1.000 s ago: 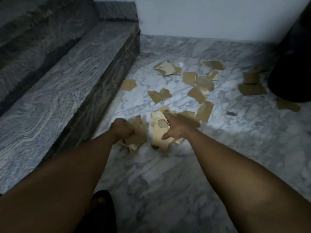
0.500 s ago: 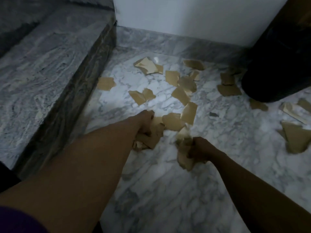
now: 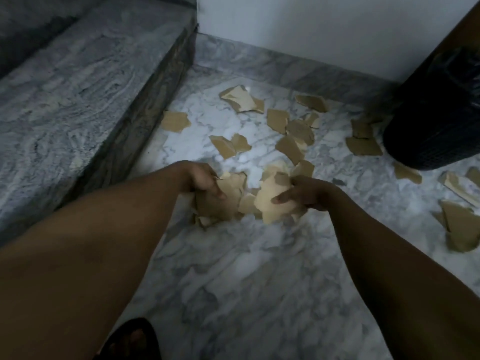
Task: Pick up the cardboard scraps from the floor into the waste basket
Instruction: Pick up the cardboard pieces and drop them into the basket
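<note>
Around: a grey marble step (image 3: 78,87) runs along the left of the floor (image 3: 259,281), a white wall (image 3: 311,27) stands behind, a sandalled foot (image 3: 130,339) shows at the bottom edge
In the way: loose cardboard scraps (image 3: 288,149) litter the floor between the hands and the basket
Waste basket (image 3: 436,120): black mesh, far right on the floor, scraps lying beside its base; inside not visible
Left hand (image 3: 205,183): fingers curled round a brown bunch (image 3: 223,206) of scraps
Right hand (image 3: 306,193): gripping a pale bunch (image 3: 270,203), low over the floor
</note>
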The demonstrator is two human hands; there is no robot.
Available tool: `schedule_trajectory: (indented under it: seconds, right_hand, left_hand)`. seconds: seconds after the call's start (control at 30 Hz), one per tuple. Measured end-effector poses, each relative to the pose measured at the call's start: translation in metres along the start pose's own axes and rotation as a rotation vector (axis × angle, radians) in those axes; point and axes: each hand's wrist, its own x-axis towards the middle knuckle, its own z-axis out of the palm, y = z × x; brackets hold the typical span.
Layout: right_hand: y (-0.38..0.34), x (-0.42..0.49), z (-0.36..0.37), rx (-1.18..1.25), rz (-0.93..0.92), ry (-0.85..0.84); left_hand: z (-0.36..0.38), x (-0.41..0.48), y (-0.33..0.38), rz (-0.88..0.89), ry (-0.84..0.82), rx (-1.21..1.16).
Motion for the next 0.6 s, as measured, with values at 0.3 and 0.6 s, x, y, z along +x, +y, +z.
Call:
schedule_trajectory:
  seconds: [0.3,0.6]
  right_hand:
    - [-0.029,0.041,0.09,-0.959,-0.147,0.099]
    - [-0.004,0.015,0.023,-0.577,-0.131,0.008]
  left_hand:
    - [-0.017,-0.014,-0.081,-0.183,0.301,-0.318]
    - [0.02,0.001,0.011,-0.003,0.207,-0.28]
